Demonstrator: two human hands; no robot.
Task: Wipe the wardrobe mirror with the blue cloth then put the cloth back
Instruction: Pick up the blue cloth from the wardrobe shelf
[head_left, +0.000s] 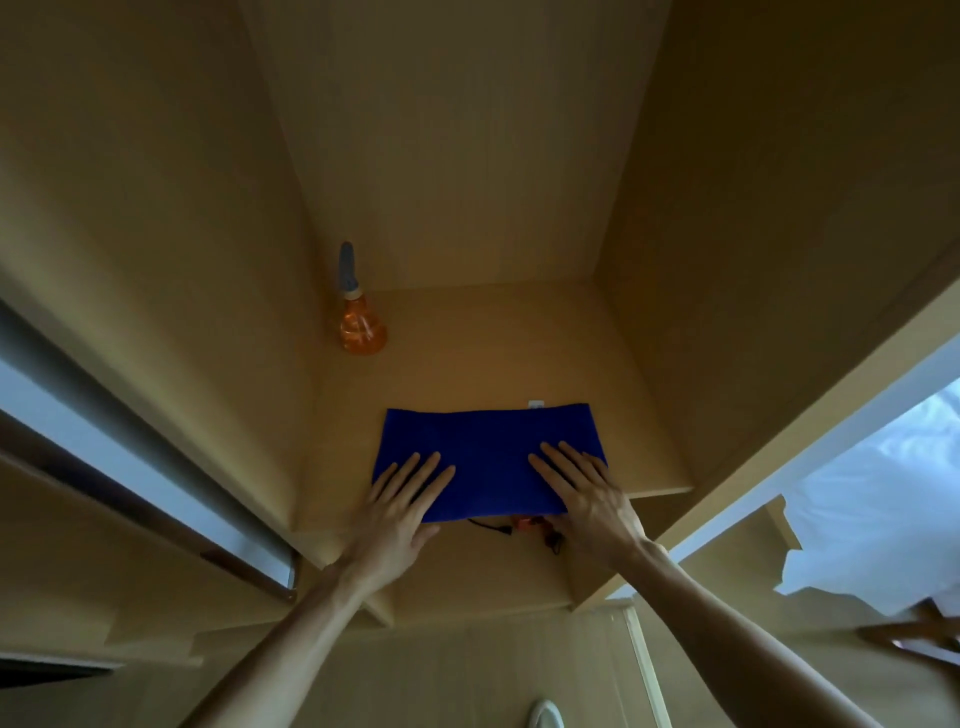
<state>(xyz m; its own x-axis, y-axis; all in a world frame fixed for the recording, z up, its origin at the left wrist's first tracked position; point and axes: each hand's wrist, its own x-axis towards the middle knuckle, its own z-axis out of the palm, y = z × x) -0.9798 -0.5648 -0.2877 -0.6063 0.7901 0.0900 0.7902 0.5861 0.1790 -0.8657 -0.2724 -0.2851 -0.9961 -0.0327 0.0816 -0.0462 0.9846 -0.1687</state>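
Likely a bedroom at home: inside a wooden wardrobe (467, 156), with a shelf (467, 364), an orange spray bottle (362, 327), white bedding (872, 493) alongside.

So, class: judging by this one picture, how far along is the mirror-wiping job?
Done: unclear, since no wiping shows here. In hand: the folded blue cloth lies flat on the wardrobe shelf, with the left hand and right hand resting on it, fingers straight. This fits either just before pickup or just after putting back; an orange spray bottle stands behind.
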